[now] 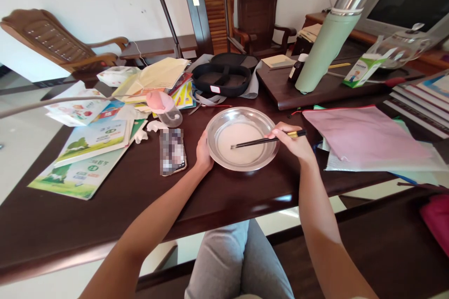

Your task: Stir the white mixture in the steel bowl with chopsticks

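Note:
A shallow steel plate (214, 124) holding a pale, milky liquid sits on the dark wooden table (140, 196) in front of me. My left hand (203, 152) is curled against the plate's left rim, steadying it. My right hand (294, 142) is closed on a pair of black chopsticks (259, 140) at the plate's right edge, and their tips reach into the liquid near the middle.
A phone (172, 151) lies just left of the plate, with a pink-lidded cup (164, 108), booklets (91, 138) and papers farther left. A black case (221, 78), a green flask (324, 49), a pink folder (365, 138) and stacked books (421, 103) are behind and right. Wooden chairs stand beyond.

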`<act>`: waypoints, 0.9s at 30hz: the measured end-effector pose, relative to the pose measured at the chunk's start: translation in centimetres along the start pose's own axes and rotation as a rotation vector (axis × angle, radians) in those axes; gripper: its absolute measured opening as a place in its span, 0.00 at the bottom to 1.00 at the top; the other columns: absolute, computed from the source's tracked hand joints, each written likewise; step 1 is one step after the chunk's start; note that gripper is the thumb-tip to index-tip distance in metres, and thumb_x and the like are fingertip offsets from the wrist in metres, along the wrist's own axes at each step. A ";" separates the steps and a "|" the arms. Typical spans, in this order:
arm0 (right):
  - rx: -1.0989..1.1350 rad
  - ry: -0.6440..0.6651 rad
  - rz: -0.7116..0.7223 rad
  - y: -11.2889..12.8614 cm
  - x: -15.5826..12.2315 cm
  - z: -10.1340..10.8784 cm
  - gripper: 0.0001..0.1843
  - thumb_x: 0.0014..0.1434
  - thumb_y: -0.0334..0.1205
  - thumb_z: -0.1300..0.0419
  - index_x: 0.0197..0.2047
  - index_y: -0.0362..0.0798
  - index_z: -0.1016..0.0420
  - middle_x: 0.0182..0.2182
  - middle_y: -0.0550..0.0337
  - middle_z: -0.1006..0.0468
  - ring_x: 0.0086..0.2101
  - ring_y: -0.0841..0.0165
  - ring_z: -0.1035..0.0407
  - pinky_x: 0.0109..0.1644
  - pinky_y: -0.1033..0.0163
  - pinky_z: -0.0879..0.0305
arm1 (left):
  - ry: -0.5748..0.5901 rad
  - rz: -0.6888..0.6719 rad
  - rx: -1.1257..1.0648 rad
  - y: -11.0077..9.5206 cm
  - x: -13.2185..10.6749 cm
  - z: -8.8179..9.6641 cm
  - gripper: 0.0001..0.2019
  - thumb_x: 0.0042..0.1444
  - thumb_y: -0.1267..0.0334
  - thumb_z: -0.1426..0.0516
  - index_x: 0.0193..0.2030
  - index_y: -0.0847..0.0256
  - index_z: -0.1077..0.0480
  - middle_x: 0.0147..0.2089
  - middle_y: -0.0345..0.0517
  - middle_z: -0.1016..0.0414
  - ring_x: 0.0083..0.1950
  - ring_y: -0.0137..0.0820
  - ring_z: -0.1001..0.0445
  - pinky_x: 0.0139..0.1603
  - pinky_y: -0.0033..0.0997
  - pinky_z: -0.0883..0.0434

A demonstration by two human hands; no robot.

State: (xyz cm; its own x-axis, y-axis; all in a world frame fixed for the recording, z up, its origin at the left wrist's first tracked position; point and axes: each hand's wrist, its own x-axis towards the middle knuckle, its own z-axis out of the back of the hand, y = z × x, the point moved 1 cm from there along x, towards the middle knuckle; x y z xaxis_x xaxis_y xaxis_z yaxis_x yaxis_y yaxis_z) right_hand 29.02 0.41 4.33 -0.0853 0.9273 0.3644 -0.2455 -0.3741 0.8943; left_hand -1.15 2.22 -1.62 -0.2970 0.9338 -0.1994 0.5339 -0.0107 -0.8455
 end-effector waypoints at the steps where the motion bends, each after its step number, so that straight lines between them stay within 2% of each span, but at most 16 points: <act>1: -0.015 0.013 0.011 0.0 0.1 -0.2 0.35 0.65 0.82 0.30 0.31 0.56 0.11 0.35 0.55 0.06 0.39 0.54 0.11 0.49 0.50 0.18 | -0.002 -0.007 0.000 0.0 0.0 0.0 0.15 0.56 0.47 0.25 0.36 0.54 0.16 0.47 0.45 0.07 0.60 0.48 0.11 0.65 0.42 0.17; 3: -0.040 -0.032 0.021 -0.2 0.2 -0.1 0.36 0.65 0.82 0.30 0.32 0.56 0.11 0.35 0.55 0.06 0.39 0.54 0.11 0.49 0.49 0.18 | -0.003 -0.021 0.003 -0.1 -0.1 -0.1 0.14 0.55 0.48 0.24 0.36 0.54 0.16 0.47 0.44 0.07 0.59 0.47 0.11 0.64 0.41 0.17; 6: -0.021 -0.183 0.005 -0.3 0.1 0.8 0.37 0.65 0.82 0.31 0.28 0.56 0.15 0.28 0.57 0.11 0.34 0.54 0.12 0.48 0.48 0.17 | 0.014 -0.017 0.015 -0.2 -0.1 0.0 0.16 0.54 0.46 0.24 0.35 0.54 0.17 0.46 0.43 0.07 0.59 0.47 0.11 0.65 0.42 0.17; 8: 0.015 -0.213 -0.007 -0.2 0.0 1.2 0.38 0.66 0.82 0.31 0.25 0.56 0.17 0.25 0.57 0.13 0.31 0.54 0.13 0.45 0.48 0.17 | 0.027 -0.015 0.016 -0.2 -0.2 0.0 0.17 0.54 0.45 0.23 0.34 0.53 0.18 0.45 0.43 0.07 0.60 0.48 0.11 0.66 0.43 0.17; 10: 0.030 -0.145 -0.020 0.1 -0.1 1.0 0.38 0.66 0.82 0.31 0.24 0.56 0.17 0.25 0.56 0.13 0.32 0.53 0.13 0.45 0.49 0.16 | 0.030 -0.017 0.015 -0.2 -0.2 0.0 0.17 0.54 0.45 0.24 0.34 0.53 0.18 0.46 0.44 0.07 0.61 0.49 0.11 0.67 0.44 0.17; 13: 0.007 -0.006 -0.022 0.2 0.0 -0.1 0.37 0.64 0.82 0.30 0.28 0.56 0.13 0.31 0.55 0.09 0.36 0.53 0.11 0.48 0.48 0.17 | 0.016 -0.015 0.016 -0.1 -0.1 0.0 0.16 0.55 0.45 0.24 0.35 0.53 0.17 0.47 0.45 0.07 0.64 0.50 0.12 0.69 0.45 0.18; 15: -0.029 -0.008 -0.006 0.0 0.2 -0.4 0.37 0.63 0.84 0.31 0.30 0.57 0.12 0.34 0.55 0.07 0.39 0.53 0.11 0.50 0.48 0.18 | 0.013 -0.015 0.021 -0.1 -0.1 0.0 0.16 0.55 0.45 0.25 0.36 0.54 0.17 0.48 0.46 0.07 0.65 0.50 0.13 0.70 0.45 0.19; 18: -0.070 -0.153 0.005 -0.5 0.4 0.3 0.37 0.64 0.84 0.32 0.29 0.58 0.15 0.32 0.56 0.08 0.39 0.53 0.12 0.52 0.47 0.18 | 0.023 -0.018 0.035 -0.2 -0.1 0.0 0.17 0.54 0.44 0.24 0.36 0.54 0.18 0.47 0.46 0.08 0.64 0.50 0.13 0.70 0.45 0.20; 21: -0.026 -0.274 -0.017 -0.6 0.2 1.5 0.38 0.64 0.84 0.33 0.25 0.58 0.19 0.25 0.57 0.13 0.33 0.54 0.15 0.47 0.47 0.18 | 0.029 -0.021 0.041 -0.2 -0.2 -0.1 0.19 0.52 0.42 0.24 0.37 0.54 0.17 0.45 0.46 0.08 0.63 0.52 0.13 0.70 0.46 0.20; 24: 0.025 -0.189 -0.027 -0.1 -0.1 1.4 0.39 0.64 0.83 0.31 0.23 0.57 0.20 0.24 0.57 0.15 0.30 0.55 0.15 0.44 0.48 0.18 | 0.032 -0.029 0.050 -0.3 -0.2 -0.2 0.20 0.53 0.41 0.25 0.40 0.54 0.15 0.46 0.46 0.08 0.62 0.51 0.12 0.69 0.47 0.20; 27: 0.012 -0.014 -0.012 0.1 -0.1 0.3 0.36 0.64 0.81 0.29 0.28 0.56 0.14 0.31 0.55 0.09 0.36 0.55 0.12 0.47 0.49 0.18 | 0.028 -0.040 0.051 -0.2 -0.2 -0.2 0.18 0.55 0.43 0.25 0.41 0.55 0.15 0.47 0.46 0.08 0.61 0.50 0.12 0.68 0.46 0.20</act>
State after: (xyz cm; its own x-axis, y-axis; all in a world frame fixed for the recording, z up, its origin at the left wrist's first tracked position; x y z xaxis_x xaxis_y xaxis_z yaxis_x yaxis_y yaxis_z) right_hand 29.28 0.31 4.49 -0.0687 0.9314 0.3575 -0.2352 -0.3634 0.9015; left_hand -1.08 2.05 -1.29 -0.2950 0.9433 -0.1521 0.4811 0.0091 -0.8766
